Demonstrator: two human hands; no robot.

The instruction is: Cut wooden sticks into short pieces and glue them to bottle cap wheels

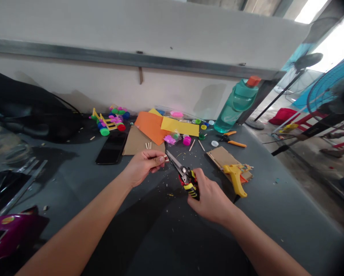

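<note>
Between the thumb and fingers of my left hand (147, 165) is a small wooden stick (166, 158), mostly covered by the fingertips. My right hand (209, 195) is wrapped round the yellow-and-black handles of a pair of scissors (184, 171). The blade tips point up and left and come right to the stick's end; whether they touch it I cannot tell. Just behind my left hand, several short cut stick pieces (148, 145) lie on a brown cardboard sheet (131, 142). Two longer sticks (192, 145) rest on the table farther right.
A yellow glue gun (236, 178) lies on cardboard (218, 156) at right, with orange-handled pliers (232, 140) behind. A teal bottle (236, 103) stands by the wall. Left are a phone (110, 148) and a colourful wheeled toy (108, 122). Orange paper (150, 126) and bottle caps (186, 140) lie centrally.
</note>
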